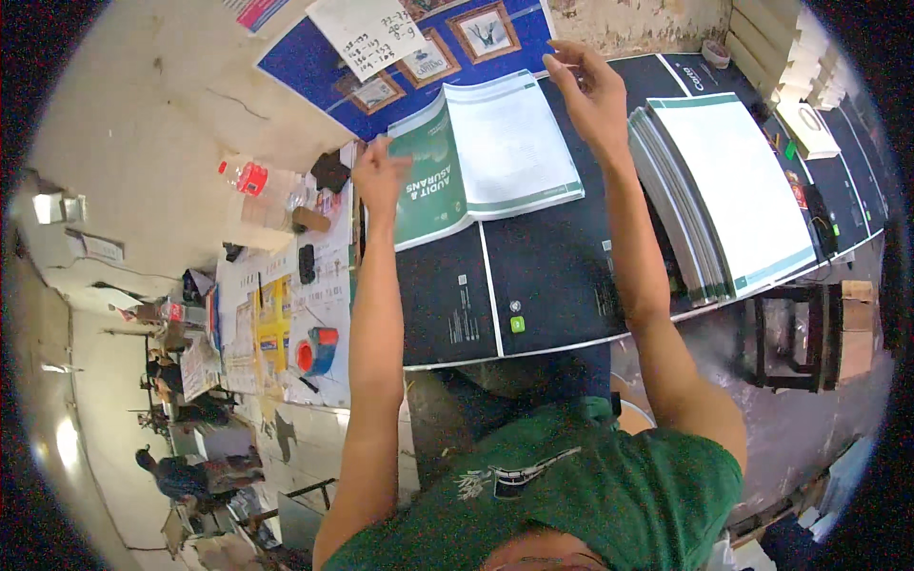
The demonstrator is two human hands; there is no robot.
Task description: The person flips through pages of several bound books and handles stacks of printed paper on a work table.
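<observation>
1. I see both bare arms reaching up from the lower edge over a dark worktop (pixel 552 285) covered with large printed sheets.
2. The left hand (pixel 379 176) rests on the left edge of a green and white book cover (pixel 481 157), which lies flat and spread open near the far edge of the worktop. The fingers are spread loosely against the green panel; I cannot tell whether they pinch the sheet or only press it.
3. The right hand (pixel 588 90) is raised at the far right corner of the same cover, fingers half curled and parted. Whether it grips the corner I cannot tell.
4. A thick stack of white sheets with green borders (pixel 728 195) sits on the right part of the worktop, just beside the right forearm.
5. Beyond the left edge of the worktop stands a clear plastic bottle with a red cap (pixel 262 186), tipped on its side in this view.
6. Nearer the front left corner lies a roll of red tape with a blue dispenser (pixel 316 350) on papers.
7. A blue poster with framed pictures (pixel 419 48) lies past the far edge, with a handwritten white note (pixel 367 33) on it.
8. A green shirt (pixel 571 485) fills the lower edge.
</observation>
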